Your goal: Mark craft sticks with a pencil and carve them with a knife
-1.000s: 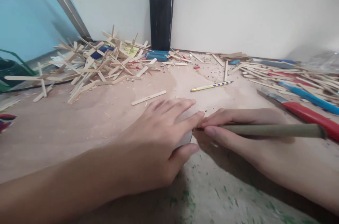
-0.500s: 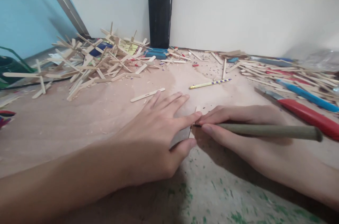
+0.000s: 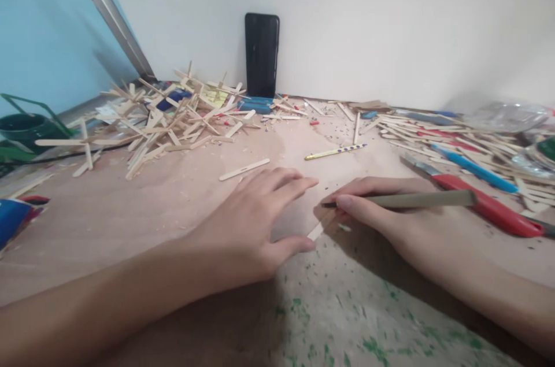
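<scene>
My right hand (image 3: 385, 205) pinches a slim olive-grey pen-like tool (image 3: 429, 199) with a dark tip. The tool lies nearly level, its tip towards my left hand; its exact kind is unclear. Beneath the tip is a short pale wooden stick (image 3: 317, 232), partly hidden in the shadow of my right hand. My left hand (image 3: 255, 222) rests palm down on the table, fingers apart, its thumb beside the stick's near end. Just beyond its fingers lies a slotted craft stick (image 3: 244, 170). A yellow pencil with purple spots (image 3: 336, 151) lies farther back.
A heap of crossed craft sticks (image 3: 173, 118) fills the back left. Behind it, a black phone (image 3: 262, 55) leans on the wall. At right are loose sticks (image 3: 468, 136), a red-handled knife (image 3: 489, 205) and a blue pen-like tool (image 3: 474, 167). Green flecks (image 3: 377, 349) mark the near table.
My left index finger has lifted away from the stick, and the gap between finger and thumb has widened. The stick now lies slanted at the tool's tip. The whole view has tilted upward.
</scene>
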### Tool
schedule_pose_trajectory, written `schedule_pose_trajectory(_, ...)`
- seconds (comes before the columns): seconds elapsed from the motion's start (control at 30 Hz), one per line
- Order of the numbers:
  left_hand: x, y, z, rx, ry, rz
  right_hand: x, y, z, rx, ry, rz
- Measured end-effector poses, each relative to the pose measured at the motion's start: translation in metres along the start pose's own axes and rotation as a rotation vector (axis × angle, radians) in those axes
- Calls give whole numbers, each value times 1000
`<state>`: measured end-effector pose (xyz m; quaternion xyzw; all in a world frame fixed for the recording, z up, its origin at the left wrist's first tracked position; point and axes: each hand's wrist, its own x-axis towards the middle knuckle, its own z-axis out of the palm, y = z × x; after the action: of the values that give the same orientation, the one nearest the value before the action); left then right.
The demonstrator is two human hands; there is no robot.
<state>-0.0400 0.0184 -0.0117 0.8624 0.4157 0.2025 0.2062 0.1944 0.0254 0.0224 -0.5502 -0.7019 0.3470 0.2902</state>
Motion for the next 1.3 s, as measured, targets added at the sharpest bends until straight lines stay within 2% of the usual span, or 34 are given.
schedule_pose_trajectory(0.17, 1, 1, -2, -36, 55, 87, -3, 1, 0, -29, 40, 5)
schedule_pose_trajectory(0.4, -3, -7, 8, 199, 217, 265, 0, 6, 2, 43, -61, -26)
schedule_pose_trajectory(0.53, -5, -8, 9, 277, 204, 339, 0, 9, 3, 58, -72, -45)
schedule_pose_trajectory(0.67, -4, -7, 9, 269, 200, 350, 3, 12, 3, 95, -71, -75)
schedule_pose_trajectory(0.93, -3, -9, 12, 268, 249, 370, 7, 14, -2, 127, -180, -25)
schedule_pose_trajectory(1.3, -5, -2, 11, 290, 228, 348, 10, 18, -3, 144, -206, -100)
